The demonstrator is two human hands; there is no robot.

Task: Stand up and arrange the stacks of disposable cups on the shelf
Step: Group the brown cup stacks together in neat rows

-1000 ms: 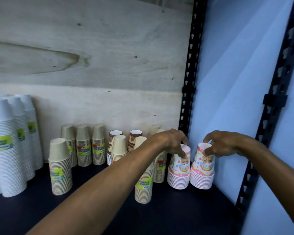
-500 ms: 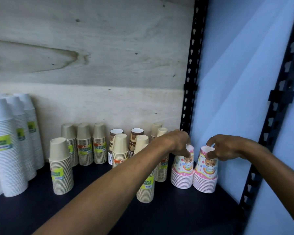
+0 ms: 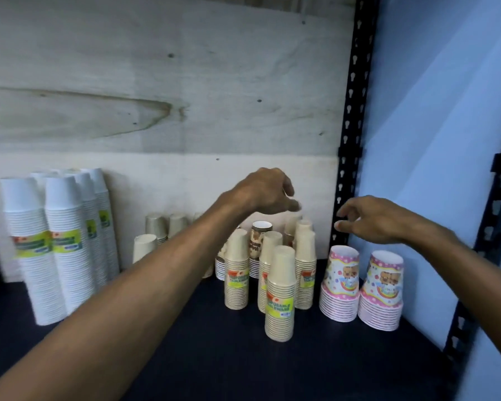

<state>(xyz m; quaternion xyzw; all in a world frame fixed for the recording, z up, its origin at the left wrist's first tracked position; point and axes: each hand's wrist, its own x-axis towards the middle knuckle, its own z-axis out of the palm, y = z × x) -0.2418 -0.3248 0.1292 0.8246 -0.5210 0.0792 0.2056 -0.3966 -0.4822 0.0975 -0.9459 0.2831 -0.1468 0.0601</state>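
Two short stacks of pink patterned cups stand upside down side by side at the right of the dark shelf [image 3: 315,366]: the left pink stack [image 3: 341,287] and the right pink stack [image 3: 382,293]. My left hand [image 3: 265,192] hovers above and to the left of them, fingers loosely apart, holding nothing. My right hand [image 3: 370,219] floats above the pink stacks, open and empty. Several beige cup stacks stand upright left of the pink ones, the nearest beige stack [image 3: 281,293] in front. A brown printed stack [image 3: 261,244] stands behind them. My left forearm hides part of the beige row.
Tall white cup stacks [image 3: 58,250] stand at the left against the plywood back wall. More beige stacks [image 3: 156,227] line the back. A black perforated upright [image 3: 352,134] marks the rear right corner, another upright [image 3: 475,270] the front right. A blue wall closes the right side.
Both hands have let go of the pink stacks and lifted away above them. The camera has moved nearer and the two pink stacks now stand free.
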